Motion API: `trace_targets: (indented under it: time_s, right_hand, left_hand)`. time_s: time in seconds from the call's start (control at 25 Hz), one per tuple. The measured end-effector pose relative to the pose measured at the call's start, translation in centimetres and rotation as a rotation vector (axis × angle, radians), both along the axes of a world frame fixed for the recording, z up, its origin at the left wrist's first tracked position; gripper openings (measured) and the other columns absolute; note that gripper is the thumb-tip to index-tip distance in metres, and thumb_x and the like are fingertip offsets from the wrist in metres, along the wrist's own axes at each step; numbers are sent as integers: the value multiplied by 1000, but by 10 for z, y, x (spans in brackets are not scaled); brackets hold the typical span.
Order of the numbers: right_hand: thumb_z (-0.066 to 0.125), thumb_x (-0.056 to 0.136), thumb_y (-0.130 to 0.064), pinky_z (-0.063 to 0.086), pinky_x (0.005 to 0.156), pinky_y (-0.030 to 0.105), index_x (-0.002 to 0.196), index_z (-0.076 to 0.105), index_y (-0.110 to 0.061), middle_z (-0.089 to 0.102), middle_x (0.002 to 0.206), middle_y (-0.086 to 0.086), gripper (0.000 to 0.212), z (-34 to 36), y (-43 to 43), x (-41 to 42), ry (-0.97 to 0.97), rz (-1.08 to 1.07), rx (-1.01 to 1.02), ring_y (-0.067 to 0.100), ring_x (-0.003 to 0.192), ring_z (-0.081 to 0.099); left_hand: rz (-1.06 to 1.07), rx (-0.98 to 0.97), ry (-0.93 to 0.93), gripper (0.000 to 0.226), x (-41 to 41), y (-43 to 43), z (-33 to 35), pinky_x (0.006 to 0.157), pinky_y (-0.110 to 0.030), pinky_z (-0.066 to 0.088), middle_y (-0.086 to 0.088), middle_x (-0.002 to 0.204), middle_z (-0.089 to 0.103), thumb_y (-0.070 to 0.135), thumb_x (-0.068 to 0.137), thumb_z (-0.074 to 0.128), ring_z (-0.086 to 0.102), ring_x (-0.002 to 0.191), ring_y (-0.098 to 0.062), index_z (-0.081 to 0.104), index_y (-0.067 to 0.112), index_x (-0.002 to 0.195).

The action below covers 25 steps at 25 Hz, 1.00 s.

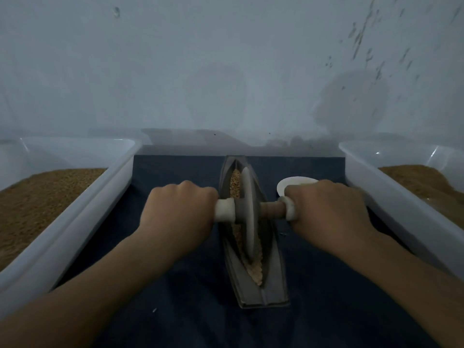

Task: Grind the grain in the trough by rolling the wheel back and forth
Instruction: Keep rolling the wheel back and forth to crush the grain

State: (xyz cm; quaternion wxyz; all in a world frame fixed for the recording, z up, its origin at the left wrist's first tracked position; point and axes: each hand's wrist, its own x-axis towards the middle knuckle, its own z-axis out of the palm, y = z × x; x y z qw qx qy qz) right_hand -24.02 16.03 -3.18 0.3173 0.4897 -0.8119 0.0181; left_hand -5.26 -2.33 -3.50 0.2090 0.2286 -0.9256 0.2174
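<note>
Nearest to the camera, the left forearm (100, 285) and the right forearm (401, 272) reach in from 7 and 5 o'clock toward the middle of the counter (195, 310), which has a dark blue cover. Two big white bins stand on it, the left bin (100, 204) at 9 o'clock and the right bin (391, 197) at 3 o'clock, each with a brown, grain-like filling. Between them lies the grey trough (272, 285), its long axis going from 12 to 6 o'clock. The wheel (248, 209) stands upright in it, about halfway along. The left grip (179, 212) is curled tightly round the white end of the axle (272, 209) at 9 o'clock of the wheel, and the right grip (326, 212) is curled round the other end at 3 o'clock. The grain (235, 182) lies in the groove, darker and whole on the 12 o'clock side of the wheel, paler and finer toward 6 o'clock. A small white dish (288, 184) sits just beyond the right grip, at 1 o'clock. To do this step well, I judge that both grips should press down equally, so that the wheel does not lean or climb the trough wall. The stroke should go far toward 12 o'clock, where the grain looks coarse, but stop before the tip so that nothing spills.
</note>
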Motion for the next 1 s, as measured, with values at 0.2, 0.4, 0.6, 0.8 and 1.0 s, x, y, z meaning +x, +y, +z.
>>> trace_targets:
  time_s: [0.2,0.4,0.6,0.8,1.0]
  right_hand:
    - [59,92,-34,36,58,30,85,57,-29,63,81,-1,9,9,-68,-30,-139,-117,-4,24,70,58]
    - [61,79,-39,18,46,23,65,37,-31,42,61,-12,28,0,-17,-11,-59,-43,12,8,49,35]
    - [60,63,-41,2,49,15,58,35,-30,17,50,-14,28,2,6,1,55,75,-44,-3,47,7]
    - [65,83,-34,27,52,29,76,44,-31,60,72,-4,22,-2,-53,-28,-130,-66,-31,23,65,56]
    - [63,86,-35,25,49,29,78,43,-34,61,79,-5,22,-4,-30,-21,-242,-23,10,20,67,53]
  left_hand:
    - [131,155,-31,12,-61,-38,22,62,-35,39,-2,85,60,26,87,59,61,76,-27,63,25,98]
    - [8,12,51,34,-17,-5,4,46,-28,20,8,59,28,31,73,72,19,46,-11,38,27,74]
    - [-18,-5,41,51,9,10,1,47,-21,5,9,52,26,33,59,78,10,43,-10,28,29,68]
    - [106,42,15,6,-47,-20,11,54,-33,33,4,70,43,29,88,59,47,61,-21,56,25,90]
    - [69,7,-19,16,-37,-17,14,54,-32,32,5,75,54,34,82,64,58,66,-22,49,29,83]
